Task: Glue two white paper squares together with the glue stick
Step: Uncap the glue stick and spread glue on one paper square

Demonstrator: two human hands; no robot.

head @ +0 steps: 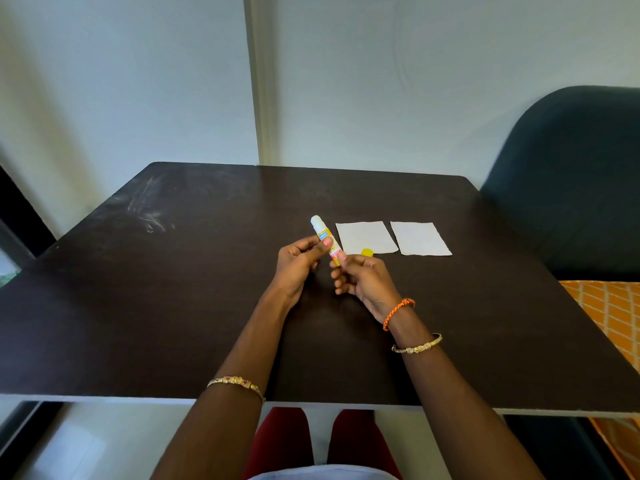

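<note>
Two white paper squares lie side by side on the dark table (173,306): the left paper square (363,235) and the right paper square (419,238), apart from each other. A glue stick (323,235) with a yellow label is held tilted above the table, its white glue end pointing up and away. My left hand (298,263) grips its middle, and my right hand (360,278) pinches its lower end. The yellow cap (367,252) sits at the near edge of the left square.
A dark blue chair back (571,174) stands at the table's right. An orange patterned cloth (613,317) lies beyond the right edge. The wall rises right behind the far edge. Faint scuff marks (149,213) show on the far left of the table.
</note>
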